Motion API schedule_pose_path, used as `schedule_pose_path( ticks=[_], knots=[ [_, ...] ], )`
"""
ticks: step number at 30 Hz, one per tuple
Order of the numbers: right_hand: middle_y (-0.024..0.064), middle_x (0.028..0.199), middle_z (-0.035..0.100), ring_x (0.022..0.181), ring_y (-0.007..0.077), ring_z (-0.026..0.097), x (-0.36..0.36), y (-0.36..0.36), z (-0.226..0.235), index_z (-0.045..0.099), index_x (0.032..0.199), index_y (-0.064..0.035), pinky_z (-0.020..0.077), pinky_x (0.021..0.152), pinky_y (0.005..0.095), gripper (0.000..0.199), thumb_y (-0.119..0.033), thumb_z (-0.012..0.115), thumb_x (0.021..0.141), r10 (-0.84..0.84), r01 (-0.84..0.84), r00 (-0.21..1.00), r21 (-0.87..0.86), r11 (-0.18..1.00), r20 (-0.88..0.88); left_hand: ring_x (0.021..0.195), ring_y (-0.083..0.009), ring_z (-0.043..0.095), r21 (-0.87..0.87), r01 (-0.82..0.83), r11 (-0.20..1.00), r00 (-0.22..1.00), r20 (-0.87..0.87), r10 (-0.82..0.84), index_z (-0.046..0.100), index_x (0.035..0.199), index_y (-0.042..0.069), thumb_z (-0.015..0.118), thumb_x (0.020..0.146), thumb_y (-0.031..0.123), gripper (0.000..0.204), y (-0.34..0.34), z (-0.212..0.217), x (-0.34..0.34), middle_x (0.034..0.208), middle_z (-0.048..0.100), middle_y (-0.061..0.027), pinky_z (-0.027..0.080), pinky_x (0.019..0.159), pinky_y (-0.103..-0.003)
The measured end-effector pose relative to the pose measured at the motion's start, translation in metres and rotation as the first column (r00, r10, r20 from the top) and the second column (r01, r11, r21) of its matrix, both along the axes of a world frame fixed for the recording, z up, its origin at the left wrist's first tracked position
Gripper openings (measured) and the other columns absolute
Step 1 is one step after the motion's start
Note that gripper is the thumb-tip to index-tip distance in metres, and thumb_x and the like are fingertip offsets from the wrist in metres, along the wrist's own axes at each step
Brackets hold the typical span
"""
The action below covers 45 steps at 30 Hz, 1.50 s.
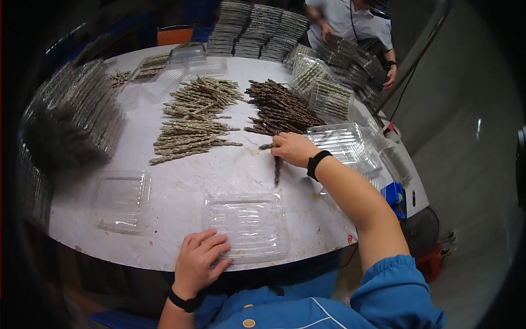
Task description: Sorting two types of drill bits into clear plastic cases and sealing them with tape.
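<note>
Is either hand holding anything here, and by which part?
The right hand grips dark twisted sticks by their upper ends. The left hand only rests on the clear tray.

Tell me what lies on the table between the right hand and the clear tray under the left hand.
In the head view, only bare white table lies between the right hand, holding dark twisted sticks, and the clear tray under the left hand.

Bright overhead light on the white table [181,181], dark, fisheye-bent blurred edges
</note>
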State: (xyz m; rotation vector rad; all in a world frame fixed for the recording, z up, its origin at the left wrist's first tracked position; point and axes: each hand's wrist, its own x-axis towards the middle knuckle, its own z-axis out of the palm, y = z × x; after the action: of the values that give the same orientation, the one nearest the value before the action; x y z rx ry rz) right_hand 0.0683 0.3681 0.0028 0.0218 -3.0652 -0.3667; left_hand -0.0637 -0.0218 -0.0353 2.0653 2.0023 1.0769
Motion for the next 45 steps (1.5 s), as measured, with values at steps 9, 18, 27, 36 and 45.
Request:
schedule_pose_path(
  ticks=[9,18,27,36,45],
  knots=[
    [0.0273,0.103,0.061,0.097,0.044,0.059,0.0,0.013,0.013,0.05,0.107,-0.0009,0.0463,0.086,0.0461,0.021,-0.01,0.048,0.088,-0.592,0.28,0.746,-0.663,0.695,-0.305,0.115,-0.0292,0.056,0.008,-0.007,1.0,1.0,-0.011,0.007,0.07,0.095,0.009,0.08,0.067,0.019,0.031,-0.005,0.0,0.001,0.111,0.067,-0.0038,0.042,0.096,-0.043],
    [0.0225,0.116,0.06,0.111,0.0387,0.059,0.019,0.022,0.006,0.052,0.121,-0.0016,0.0484,0.095,0.0451,0.05,-0.028,0.071,0.082,-0.732,0.671,0.681,-0.406,0.62,0.008,0.115,-0.0307,0.055,-0.002,-0.038,0.999,0.999,-0.008,0.038,0.07,0.094,0.008,0.079,0.068,0.017,0.029,0.006,0.003,0.003,0.11,0.068,-0.0043,0.041,0.098,-0.043],
    [0.0212,0.115,0.059,0.11,0.0381,0.059,0.01,0.021,-0.006,0.059,0.117,-0.0012,0.0484,0.094,0.0443,0.055,-0.037,0.078,0.079,-0.765,0.66,0.635,-0.438,0.61,-0.109,0.114,-0.0264,0.057,-0.011,-0.001,1.0,1.0,0.001,0.001,0.071,0.096,0.012,0.08,0.071,0.021,0.027,0.003,0.002,0.001,0.111,0.069,-0.0011,0.042,0.097,-0.04],
    [0.0196,0.109,0.067,0.105,0.0364,0.063,0.0,0.023,-0.012,0.062,0.112,-0.0013,0.0498,0.09,0.0453,0.046,-0.038,0.071,0.085,-0.789,0.696,0.614,-0.46,0.552,-0.018,0.114,-0.0254,0.057,-0.023,-0.024,0.999,0.999,-0.033,0.023,0.072,0.096,0.013,0.079,0.074,0.024,0.026,0.003,0.005,0.003,0.111,0.069,0.0002,0.042,0.096,-0.039],
    [0.0201,0.102,0.069,0.099,0.0374,0.066,0.005,0.028,-0.003,0.063,0.103,0.0006,0.0512,0.086,0.047,0.032,-0.03,0.059,0.094,-0.763,0.71,0.647,-0.369,0.6,0.004,0.118,-0.0341,0.056,-0.012,-0.001,1.0,0.999,0.038,0.002,0.069,0.1,0.008,0.074,0.08,0.017,0.022,-0.002,0.011,0.006,0.116,0.066,-0.0088,0.041,0.099,-0.044]
  ],
)
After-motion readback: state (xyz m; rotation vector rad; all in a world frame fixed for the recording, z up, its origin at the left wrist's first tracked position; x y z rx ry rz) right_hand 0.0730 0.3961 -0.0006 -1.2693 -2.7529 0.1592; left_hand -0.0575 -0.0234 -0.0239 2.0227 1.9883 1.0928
